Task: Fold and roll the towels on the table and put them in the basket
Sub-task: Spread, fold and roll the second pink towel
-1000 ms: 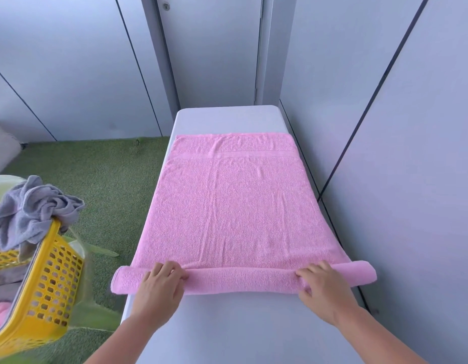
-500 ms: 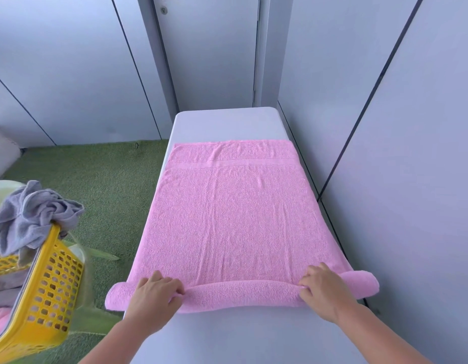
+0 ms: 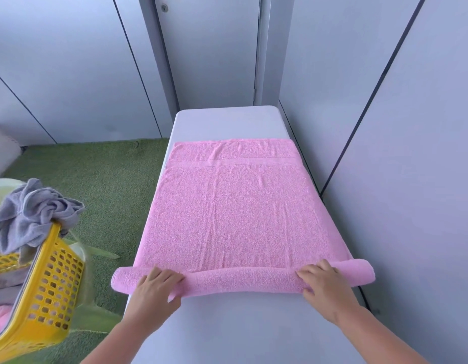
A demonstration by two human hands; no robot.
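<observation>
A pink towel (image 3: pixel 235 206) lies flat along the narrow white table (image 3: pixel 227 122), its near end rolled into a thick tube (image 3: pixel 243 281) that overhangs both table sides. My left hand (image 3: pixel 155 287) grips the roll near its left end, fingers curled over the top and thumb under. My right hand (image 3: pixel 323 283) grips the roll near its right end the same way. A yellow perforated basket (image 3: pixel 49 290) stands at the lower left, with a crumpled grey towel (image 3: pixel 33 211) hanging over its rim and some pink cloth inside.
Grey wall panels run close along the table's right side and behind its far end. Green artificial turf (image 3: pixel 91 185) covers the floor to the left. A pale round container sits behind the basket.
The roll has turned farther away from me and grown thicker. Both hands have shifted forward with it, and the flat part of the towel is shorter.
</observation>
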